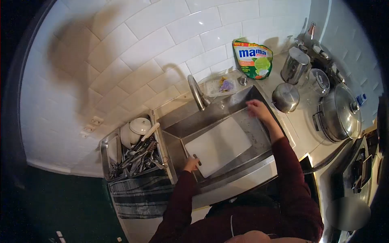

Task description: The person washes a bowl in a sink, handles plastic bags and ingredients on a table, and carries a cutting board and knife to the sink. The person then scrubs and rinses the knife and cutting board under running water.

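A white cutting board (221,143) lies tilted in the stainless steel sink (172,139), its far corner near the back right of the basin. My left hand (191,164) is closed on the board's near left edge, by a dark handle slot. Over the right side of the sink, my right hand (259,111) is apart from the board, its fingers loosely bent and nothing visible in them. The steel faucet (196,92) arches over the back of the sink; whether water runs cannot be made out.
Left of the sink, a steel tray (106,160) holds cutlery and a white lidded pot (139,126), beside a striped cloth (139,196). Behind are a sponge dish (212,87) and a detergent pouch (253,60). Pots (285,98) and a large lidded pot (340,113) stand right.
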`<state>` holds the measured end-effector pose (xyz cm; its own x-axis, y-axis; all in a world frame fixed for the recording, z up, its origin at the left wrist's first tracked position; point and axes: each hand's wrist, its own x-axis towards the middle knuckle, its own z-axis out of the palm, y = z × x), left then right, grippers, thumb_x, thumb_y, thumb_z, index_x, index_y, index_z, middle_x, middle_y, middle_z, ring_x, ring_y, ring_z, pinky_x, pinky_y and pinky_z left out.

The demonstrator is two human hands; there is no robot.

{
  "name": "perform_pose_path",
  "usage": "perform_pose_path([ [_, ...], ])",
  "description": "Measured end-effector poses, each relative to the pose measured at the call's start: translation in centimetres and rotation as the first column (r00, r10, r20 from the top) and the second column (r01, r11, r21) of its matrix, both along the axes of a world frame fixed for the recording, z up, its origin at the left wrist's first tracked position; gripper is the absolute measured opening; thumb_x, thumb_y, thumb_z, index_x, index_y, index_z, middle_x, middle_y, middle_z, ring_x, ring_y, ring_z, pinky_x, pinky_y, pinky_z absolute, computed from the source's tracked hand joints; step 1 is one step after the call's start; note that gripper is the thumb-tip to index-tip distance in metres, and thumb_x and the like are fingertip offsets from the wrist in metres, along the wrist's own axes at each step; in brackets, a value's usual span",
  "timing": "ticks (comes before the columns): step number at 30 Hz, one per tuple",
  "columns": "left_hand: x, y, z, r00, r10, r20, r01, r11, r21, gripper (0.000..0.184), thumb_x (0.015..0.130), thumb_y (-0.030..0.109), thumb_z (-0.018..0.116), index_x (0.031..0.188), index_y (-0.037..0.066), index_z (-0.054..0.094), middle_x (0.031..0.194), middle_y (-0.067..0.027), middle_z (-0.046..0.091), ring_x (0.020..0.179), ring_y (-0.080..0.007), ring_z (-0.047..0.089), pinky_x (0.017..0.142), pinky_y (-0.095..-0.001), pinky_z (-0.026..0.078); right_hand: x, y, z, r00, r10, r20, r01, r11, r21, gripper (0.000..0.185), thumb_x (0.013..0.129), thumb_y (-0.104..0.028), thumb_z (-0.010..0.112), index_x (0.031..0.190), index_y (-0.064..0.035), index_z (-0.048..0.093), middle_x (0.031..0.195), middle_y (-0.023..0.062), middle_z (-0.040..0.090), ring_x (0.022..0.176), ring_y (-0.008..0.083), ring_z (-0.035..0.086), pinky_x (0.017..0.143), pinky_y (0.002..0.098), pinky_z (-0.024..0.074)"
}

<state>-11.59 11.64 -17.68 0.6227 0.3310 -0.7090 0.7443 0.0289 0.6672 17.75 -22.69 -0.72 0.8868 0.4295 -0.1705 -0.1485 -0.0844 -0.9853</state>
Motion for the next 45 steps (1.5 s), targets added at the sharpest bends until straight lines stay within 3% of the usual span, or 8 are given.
perform_pose_path([
  [7,2.0,-4.2,12.4,0.968,0.100,0.230,-0.086,0.994,-0.070,0.026,0.077,0.016,0.053,0.098,0.002,0.049,0.078,-0.0066,0.057,0.062,-0.0144,0.057,0.051,-0.0289,0.048,10.1,11.4,4.4,0.677,0.242,0.695,0.142,0.884,-0.446,0.026,0.078,-0.007,0.051,0.103,-0.0053,0.058,0.088,0.0125,0.062,0.074,0.0241,0.061,0.069,0.0334,0.0483],
  [14,3.0,-8.5,16.8,0.886,0.138,0.442,-0.133,0.990,-0.044,0.022,0.081,0.013,0.050,0.102,0.004,0.048,0.083,-0.0042,0.056,0.067,-0.0112,0.057,0.051,-0.0260,0.048,15.5,15.2,-0.1,0.188,0.893,0.410,0.204,0.373,-0.905,0.018,0.073,-0.008,0.053,0.088,-0.0087,0.064,0.098,0.0109,0.061,0.090,0.0276,0.058,0.079,0.0411,0.0454],
  [20,3.4,-10.3,18.3,0.877,0.163,0.452,-0.157,0.986,-0.051,0.019,0.080,0.009,0.051,0.097,0.002,0.049,0.078,-0.0019,0.054,0.062,-0.0085,0.052,0.051,-0.0251,0.045,13.0,13.6,4.2,0.577,0.772,0.267,0.177,0.201,-0.963,0.015,0.070,-0.014,0.058,0.083,-0.0079,0.063,0.090,0.0124,0.059,0.086,0.0293,0.058,0.071,0.0387,0.0490],
  [26,2.5,-11.5,18.4,0.823,0.148,0.549,-0.192,0.981,0.023,0.018,0.077,0.005,0.052,0.095,0.002,0.051,0.075,-0.0004,0.053,0.060,-0.0072,0.049,0.054,-0.0230,0.042,12.4,12.9,2.6,0.474,0.520,0.711,0.274,0.680,-0.680,0.020,0.067,-0.021,0.060,0.079,-0.0040,0.062,0.098,0.0148,0.055,0.083,0.0325,0.057,0.069,0.0423,0.0474],
  [30,2.7,-11.8,21.5,0.832,0.137,0.538,-0.178,0.984,0.025,0.020,0.075,0.006,0.054,0.095,0.000,0.052,0.073,-0.0004,0.053,0.061,-0.0071,0.049,0.054,-0.0224,0.041,11.8,12.8,1.7,0.458,0.611,0.646,0.090,0.690,-0.718,0.014,0.068,-0.016,0.058,0.075,-0.0048,0.061,0.087,0.0149,0.059,0.078,0.0332,0.057,0.067,0.0418,0.0468],
  [32,2.8,-10.7,18.4,0.827,0.132,0.546,-0.187,0.981,0.046,0.022,0.074,0.006,0.054,0.095,-0.001,0.051,0.073,-0.0007,0.053,0.062,-0.0074,0.050,0.055,-0.0229,0.042,13.2,13.4,1.4,0.217,0.822,0.527,0.014,0.537,-0.843,0.011,0.069,-0.014,0.055,0.073,-0.0062,0.062,0.079,0.0152,0.061,0.075,0.0330,0.058,0.065,0.0405,0.0472],
  [42,2.9,-12.0,18.7,0.817,0.141,0.559,-0.182,0.983,0.018,0.035,0.069,-0.001,0.054,0.102,0.000,0.045,0.076,-0.0033,0.054,0.061,-0.0112,0.053,0.052,-0.0269,0.045,6.7,13.3,4.9,0.507,0.126,0.853,0.311,0.896,-0.317,0.018,0.074,-0.014,0.056,0.088,-0.0081,0.064,0.071,0.0160,0.060,0.068,0.0329,0.059,0.063,0.0399,0.0481],
  [45,3.0,-12.5,20.2,0.890,0.189,0.415,-0.203,0.979,-0.009,0.041,0.068,-0.003,0.053,0.107,0.001,0.042,0.080,-0.0054,0.055,0.062,-0.0136,0.055,0.050,-0.0281,0.047,-0.7,11.4,5.5,0.846,0.117,0.520,0.092,0.929,-0.358,0.023,0.076,-0.015,0.060,0.098,-0.0086,0.062,0.081,0.0133,0.064,0.076,0.0217,0.063,0.066,0.0317,0.0484],
])
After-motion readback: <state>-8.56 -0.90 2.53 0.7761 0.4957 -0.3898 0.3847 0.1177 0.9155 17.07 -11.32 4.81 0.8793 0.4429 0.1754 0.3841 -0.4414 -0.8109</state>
